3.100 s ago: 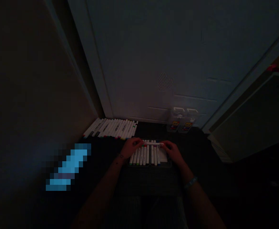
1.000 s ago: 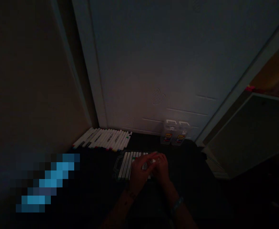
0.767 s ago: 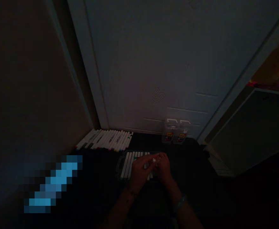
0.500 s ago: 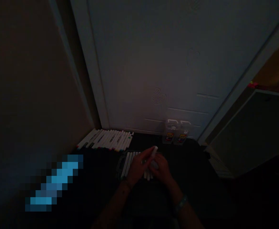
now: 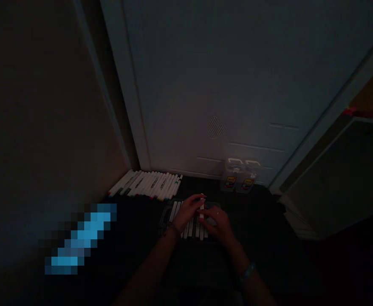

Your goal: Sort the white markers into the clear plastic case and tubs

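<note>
A white marker (image 5: 202, 205) with a pinkish-red end stands nearly lengthwise between my hands, above a clear plastic case (image 5: 165, 219). My left hand (image 5: 186, 212) is closed with its fingertips on the marker's far part. Lower on the same marker, my right hand (image 5: 218, 222) pinches it with thumb and fingers. Inside the case lie several white markers (image 5: 190, 229) side by side, partly covered by my hands. The scene is dim, so fine finger contact is hard to see.
A long row of white markers (image 5: 151, 185) with coloured ends lies at the back left of the dark tabletop (image 5: 135, 238). Two clear handled cases (image 5: 229, 180) with labels stand against the pale panel (image 5: 180, 106) at the back right. A blurred bright blue patch lies left.
The marker has turned from tilted to nearly straight, and its pinkish-red end now shows. Both hands stay over the case. The whole view has shifted slightly.
</note>
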Demonstrator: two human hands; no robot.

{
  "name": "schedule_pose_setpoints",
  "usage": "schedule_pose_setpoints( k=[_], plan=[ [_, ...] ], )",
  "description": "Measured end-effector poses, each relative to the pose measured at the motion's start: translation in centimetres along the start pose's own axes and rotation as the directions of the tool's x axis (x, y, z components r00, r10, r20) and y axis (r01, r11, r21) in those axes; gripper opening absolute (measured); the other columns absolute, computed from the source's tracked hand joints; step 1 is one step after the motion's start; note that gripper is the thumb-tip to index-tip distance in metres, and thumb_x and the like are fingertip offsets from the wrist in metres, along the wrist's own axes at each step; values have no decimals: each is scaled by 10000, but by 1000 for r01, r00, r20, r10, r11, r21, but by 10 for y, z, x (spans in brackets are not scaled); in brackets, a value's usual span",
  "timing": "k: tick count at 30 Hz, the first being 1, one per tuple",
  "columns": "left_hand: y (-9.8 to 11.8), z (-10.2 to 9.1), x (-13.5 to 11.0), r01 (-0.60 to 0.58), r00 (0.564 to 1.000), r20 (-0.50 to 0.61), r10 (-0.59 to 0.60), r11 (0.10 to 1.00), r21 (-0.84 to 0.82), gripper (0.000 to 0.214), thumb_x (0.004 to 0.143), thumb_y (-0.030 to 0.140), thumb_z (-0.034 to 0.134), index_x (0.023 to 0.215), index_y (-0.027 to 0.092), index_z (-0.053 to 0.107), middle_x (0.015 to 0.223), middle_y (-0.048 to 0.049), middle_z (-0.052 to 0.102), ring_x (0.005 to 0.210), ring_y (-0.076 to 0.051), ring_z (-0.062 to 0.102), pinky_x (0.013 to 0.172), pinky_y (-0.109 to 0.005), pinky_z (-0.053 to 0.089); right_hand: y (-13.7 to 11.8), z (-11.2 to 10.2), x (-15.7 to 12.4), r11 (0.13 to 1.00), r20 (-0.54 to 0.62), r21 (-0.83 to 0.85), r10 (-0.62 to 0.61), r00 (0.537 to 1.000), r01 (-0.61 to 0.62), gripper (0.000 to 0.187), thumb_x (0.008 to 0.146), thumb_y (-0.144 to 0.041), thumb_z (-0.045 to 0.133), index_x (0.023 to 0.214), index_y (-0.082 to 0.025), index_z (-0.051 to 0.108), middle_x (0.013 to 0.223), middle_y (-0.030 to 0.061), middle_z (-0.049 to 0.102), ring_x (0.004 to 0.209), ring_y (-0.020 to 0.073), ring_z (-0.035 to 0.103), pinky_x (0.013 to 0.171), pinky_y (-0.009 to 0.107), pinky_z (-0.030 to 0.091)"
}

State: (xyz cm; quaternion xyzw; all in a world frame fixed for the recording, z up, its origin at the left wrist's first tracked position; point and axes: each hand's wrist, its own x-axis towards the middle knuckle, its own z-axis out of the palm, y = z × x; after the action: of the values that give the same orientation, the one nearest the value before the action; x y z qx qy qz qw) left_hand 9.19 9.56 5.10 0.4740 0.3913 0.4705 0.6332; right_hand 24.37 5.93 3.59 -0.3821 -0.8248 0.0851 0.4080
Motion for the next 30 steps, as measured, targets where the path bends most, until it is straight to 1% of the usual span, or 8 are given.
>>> schedule_pose_setpoints(
  k=[4,11,15,19,21,24,27,30],
  plan=[
    [-6,4,-1,40,999,2,-41,998,56,402,703,409,631,1001,139,615,856,-59,664,725,-147,611,614,-225,464,5,0,-1,998,-64,-56,-19,998,15,194,848,-301,528,1001,-236,628,789,26,660,733,154,574,679,280,430],
    [-12,14,-1,52,998,-46,-44,979,195,378,751,472,530,873,127,622,756,-43,662,693,-171,614,596,-258,481,9,0,-2,997,-124,-78,-15,992,5,166,855,-287,517,952,-215,631,809,35,678,713,158,578,680,297,441],
    [-15,14,-3,-56,993,-81,83,957,285,363,794,451,483,909,133,615,851,-56,660,793,-180,613,690,-274,488,8,-2,0,996,-137,-82,-32,990,21,162,852,-256,514,966,-222,625,814,33,670,752,162,589,720,310,451],
    [-15,11,-20,-212,963,-67,261,886,413,386,867,378,399,1181,175,493,1047,-71,619,936,-169,588,823,-300,467,7,-7,-5,997,-169,-48,50,984,-59,202,856,-248,492,1019,-221,608,931,49,662,861,166,596,767,306,460],
    [-13,10,-34,-265,937,-44,347,788,556,438,874,347,402,1285,198,386,1179,-82,553,1026,-174,549,895,-330,436,9,-10,-10,985,-234,-19,165,958,-174,206,850,-294,495,997,-213,613,926,54,661,846,170,607,734,292,473],
    [-11,10,-58,-315,906,76,416,543,778,482,882,344,387,1337,199,321,1346,-90,412,1233,-206,379,1032,-389,310,13,-12,-14,933,-334,9,343,878,-361,271,821,-383,514,998,-202,612,951,64,664,840,186,624,731,290,478],
    [-15,9,-74,-387,887,263,379,303,871,533,872,406,394,1357,209,294,1403,-59,348,1307,-223,258,1084,-420,207,13,-15,-15,882,-375,-7,434,819,-471,338,792,-456,527,990,-198,619,927,69,675,793,196,641,687,277,484],
    [-22,7,-81,-406,879,343,331,142,903,579,859,492,374,1364,226,280,1427,-38,310,1334,-233,187,1087,-447,173,9,-21,-17,861,-334,-45,465,820,-506,386,791,-496,504,1004,-196,621,907,76,686,761,204,654,647,272,486]
  ],
)
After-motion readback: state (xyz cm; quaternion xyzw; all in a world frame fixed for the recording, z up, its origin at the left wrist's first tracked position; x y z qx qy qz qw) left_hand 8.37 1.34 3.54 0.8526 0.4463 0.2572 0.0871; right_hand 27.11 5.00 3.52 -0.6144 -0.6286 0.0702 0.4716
